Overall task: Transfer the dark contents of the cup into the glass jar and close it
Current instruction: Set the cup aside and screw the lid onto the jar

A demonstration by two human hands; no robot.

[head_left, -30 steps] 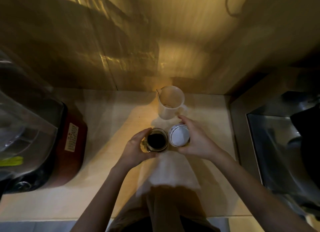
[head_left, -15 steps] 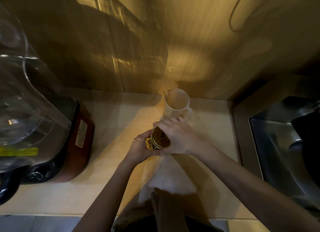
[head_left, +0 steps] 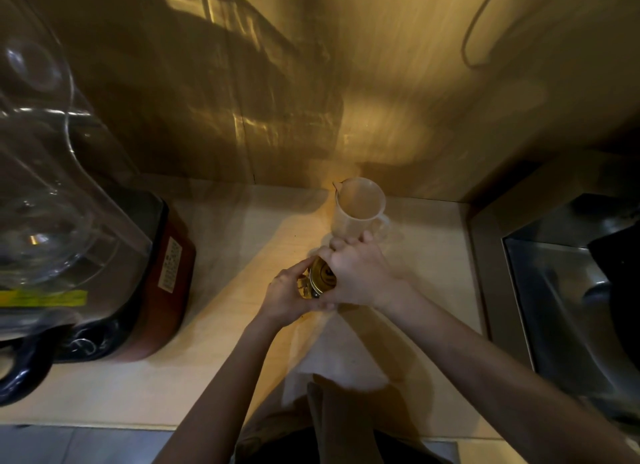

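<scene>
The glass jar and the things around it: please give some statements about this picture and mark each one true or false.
1. Both hands are on the glass jar. True: the left hand grips its side, the right hand covers the lid.
2. The white cup lies tipped on its side. False: it stands upright behind the hands.
3. The jar's mouth is open. False: the gold lid sits over it.
4. A blender stands at the left of the counter. True.
5. A cloth lies on the counter below the hands. True.
</scene>
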